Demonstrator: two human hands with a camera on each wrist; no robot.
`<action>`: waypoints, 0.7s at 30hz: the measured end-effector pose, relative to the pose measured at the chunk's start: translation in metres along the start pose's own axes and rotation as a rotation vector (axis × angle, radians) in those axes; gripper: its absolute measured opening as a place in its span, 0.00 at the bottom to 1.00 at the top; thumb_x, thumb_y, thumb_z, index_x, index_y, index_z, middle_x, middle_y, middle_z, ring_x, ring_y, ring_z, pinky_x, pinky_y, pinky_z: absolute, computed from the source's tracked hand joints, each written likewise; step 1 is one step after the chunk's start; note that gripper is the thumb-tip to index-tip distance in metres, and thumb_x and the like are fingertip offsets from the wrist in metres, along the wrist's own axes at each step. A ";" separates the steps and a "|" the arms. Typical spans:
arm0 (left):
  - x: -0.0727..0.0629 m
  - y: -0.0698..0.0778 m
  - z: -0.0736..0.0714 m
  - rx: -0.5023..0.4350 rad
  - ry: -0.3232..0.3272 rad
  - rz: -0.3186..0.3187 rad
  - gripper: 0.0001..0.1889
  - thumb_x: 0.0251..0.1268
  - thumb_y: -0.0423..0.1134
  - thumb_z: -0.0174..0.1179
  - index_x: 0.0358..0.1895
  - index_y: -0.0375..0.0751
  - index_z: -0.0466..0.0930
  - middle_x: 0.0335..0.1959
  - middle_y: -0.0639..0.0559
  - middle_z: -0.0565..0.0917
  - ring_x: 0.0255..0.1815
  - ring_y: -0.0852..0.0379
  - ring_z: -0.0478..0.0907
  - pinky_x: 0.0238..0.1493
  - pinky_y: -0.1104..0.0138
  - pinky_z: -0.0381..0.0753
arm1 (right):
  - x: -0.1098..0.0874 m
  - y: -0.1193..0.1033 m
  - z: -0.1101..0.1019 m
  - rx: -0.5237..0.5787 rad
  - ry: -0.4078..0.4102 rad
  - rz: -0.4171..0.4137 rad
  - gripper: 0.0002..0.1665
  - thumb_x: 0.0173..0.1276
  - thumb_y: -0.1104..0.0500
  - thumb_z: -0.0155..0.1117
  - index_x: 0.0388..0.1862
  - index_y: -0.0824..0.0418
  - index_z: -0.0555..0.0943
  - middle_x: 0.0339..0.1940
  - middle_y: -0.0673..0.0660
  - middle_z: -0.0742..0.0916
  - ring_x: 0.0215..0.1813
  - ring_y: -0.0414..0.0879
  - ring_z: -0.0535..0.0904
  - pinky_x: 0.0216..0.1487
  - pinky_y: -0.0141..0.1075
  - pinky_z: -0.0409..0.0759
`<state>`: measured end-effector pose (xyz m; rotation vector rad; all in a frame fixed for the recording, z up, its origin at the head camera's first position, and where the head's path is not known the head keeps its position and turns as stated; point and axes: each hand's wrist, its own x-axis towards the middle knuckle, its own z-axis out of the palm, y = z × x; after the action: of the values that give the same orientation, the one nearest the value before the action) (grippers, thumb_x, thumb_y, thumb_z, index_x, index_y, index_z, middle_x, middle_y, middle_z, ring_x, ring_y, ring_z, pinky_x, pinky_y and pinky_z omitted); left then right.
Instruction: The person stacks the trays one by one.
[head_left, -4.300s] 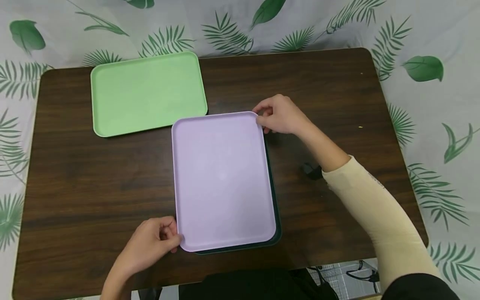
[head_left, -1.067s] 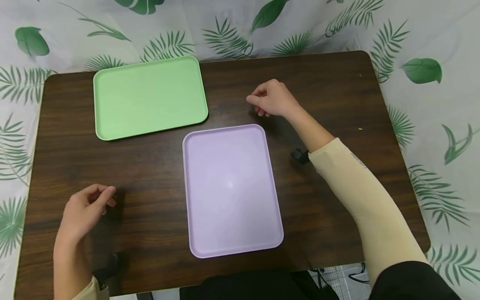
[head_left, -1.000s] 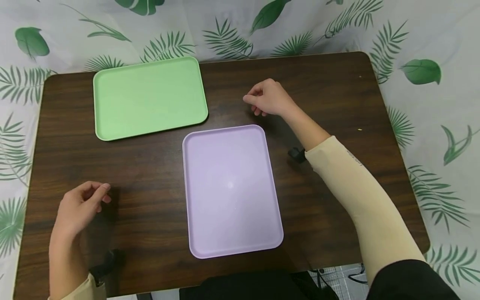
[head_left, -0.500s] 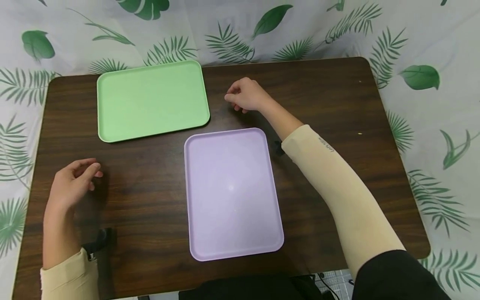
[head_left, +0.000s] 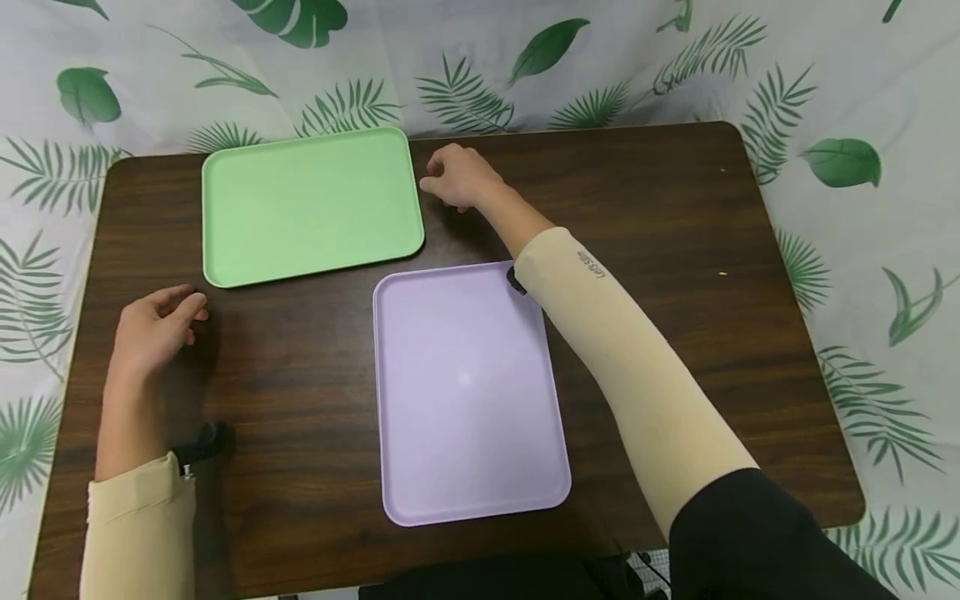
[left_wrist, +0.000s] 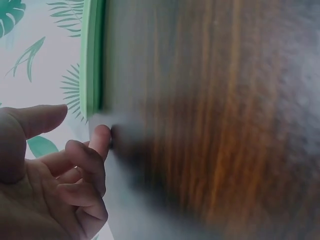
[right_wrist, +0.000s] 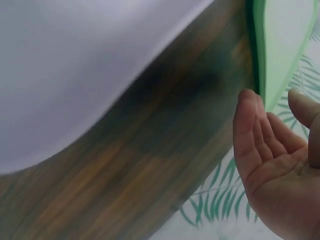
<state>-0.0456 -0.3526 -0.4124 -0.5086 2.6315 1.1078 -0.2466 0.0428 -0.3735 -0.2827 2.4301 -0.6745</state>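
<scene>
A light green rectangular tray (head_left: 311, 204) lies at the back left of the table. My right hand (head_left: 461, 177) is just off its right end, fingers loosely bent and holding nothing. In the right wrist view the fingertips come right up to the tray's green edge (right_wrist: 262, 55). Short of the tray's near left corner, my left hand (head_left: 153, 329) hovers with relaxed fingers and nothing in its grasp. A lilac tray (head_left: 468, 400) lies lengthwise near the front middle; the dark green tray seen earlier beneath it is hidden. My right forearm passes over its far right corner.
The dark wood table (head_left: 300, 467) backs onto a white leaf-print cloth (head_left: 480, 50). A black wrist camera (head_left: 202, 443) sits on the left wrist. A tiny yellow speck (head_left: 722, 273) lies on the right side of the table.
Both hands have let go of the lilac tray, which now covers the dark green one. The right hand has moved left and back, the left hand forward, both toward the light green tray.
</scene>
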 end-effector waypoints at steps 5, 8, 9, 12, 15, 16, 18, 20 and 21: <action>0.009 0.002 0.002 0.025 0.013 0.017 0.32 0.75 0.52 0.48 0.70 0.28 0.65 0.22 0.77 0.75 0.18 0.64 0.72 0.28 0.73 0.68 | 0.015 -0.012 0.003 -0.030 -0.009 0.007 0.33 0.77 0.44 0.48 0.76 0.54 0.62 0.73 0.54 0.70 0.40 0.48 0.84 0.43 0.36 0.78; 0.012 0.004 0.003 0.010 0.016 0.025 0.31 0.75 0.51 0.49 0.69 0.27 0.66 0.21 0.77 0.75 0.17 0.66 0.72 0.26 0.73 0.69 | 0.024 -0.017 0.005 -0.032 -0.010 0.014 0.34 0.78 0.44 0.47 0.78 0.54 0.60 0.74 0.53 0.69 0.38 0.47 0.83 0.41 0.34 0.78; 0.013 0.004 0.004 0.005 0.020 0.027 0.31 0.74 0.50 0.49 0.68 0.27 0.67 0.21 0.77 0.75 0.17 0.66 0.72 0.25 0.73 0.69 | 0.027 -0.019 0.006 -0.037 -0.012 0.016 0.34 0.78 0.45 0.46 0.78 0.53 0.59 0.75 0.52 0.68 0.38 0.47 0.83 0.40 0.34 0.78; 0.015 0.006 0.005 -0.014 0.028 0.032 0.30 0.74 0.49 0.50 0.68 0.28 0.68 0.21 0.76 0.75 0.17 0.67 0.71 0.23 0.73 0.69 | 0.034 -0.023 0.008 -0.046 -0.018 0.018 0.34 0.79 0.46 0.44 0.80 0.53 0.55 0.76 0.51 0.65 0.36 0.47 0.82 0.38 0.33 0.77; 0.017 0.007 0.006 -0.005 0.033 0.032 0.30 0.74 0.50 0.50 0.68 0.29 0.68 0.21 0.75 0.75 0.17 0.67 0.71 0.23 0.72 0.69 | 0.039 -0.027 0.008 -0.057 -0.030 0.039 0.35 0.79 0.46 0.43 0.80 0.53 0.52 0.78 0.51 0.62 0.37 0.47 0.81 0.39 0.33 0.77; 0.017 0.007 0.006 -0.003 0.032 0.033 0.30 0.74 0.51 0.49 0.68 0.30 0.68 0.21 0.75 0.75 0.18 0.66 0.71 0.23 0.72 0.69 | 0.040 -0.028 0.007 -0.064 -0.034 0.049 0.35 0.79 0.46 0.42 0.81 0.53 0.51 0.78 0.51 0.62 0.38 0.47 0.81 0.39 0.33 0.76; 0.018 0.008 0.008 0.000 0.031 0.030 0.31 0.74 0.52 0.49 0.69 0.32 0.69 0.22 0.74 0.75 0.19 0.65 0.71 0.24 0.71 0.70 | 0.042 -0.030 0.007 -0.069 -0.041 0.068 0.35 0.79 0.46 0.42 0.80 0.53 0.51 0.76 0.52 0.65 0.39 0.47 0.81 0.39 0.33 0.77; 0.018 0.008 0.009 -0.006 0.030 0.027 0.31 0.74 0.53 0.49 0.69 0.32 0.69 0.23 0.73 0.76 0.19 0.65 0.71 0.24 0.70 0.70 | 0.043 -0.031 0.006 -0.066 -0.044 0.078 0.35 0.79 0.46 0.42 0.80 0.54 0.53 0.72 0.53 0.69 0.39 0.47 0.81 0.39 0.34 0.77; 0.018 0.008 0.009 -0.014 0.029 0.024 0.31 0.74 0.53 0.49 0.69 0.33 0.69 0.23 0.73 0.76 0.20 0.64 0.71 0.24 0.70 0.70 | 0.045 -0.031 0.007 -0.063 -0.043 0.079 0.34 0.79 0.47 0.43 0.79 0.54 0.54 0.69 0.54 0.72 0.40 0.48 0.81 0.38 0.34 0.77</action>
<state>-0.0648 -0.3445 -0.4197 -0.5008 2.6631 1.1357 -0.2770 -0.0014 -0.3836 -0.2235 2.4108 -0.5524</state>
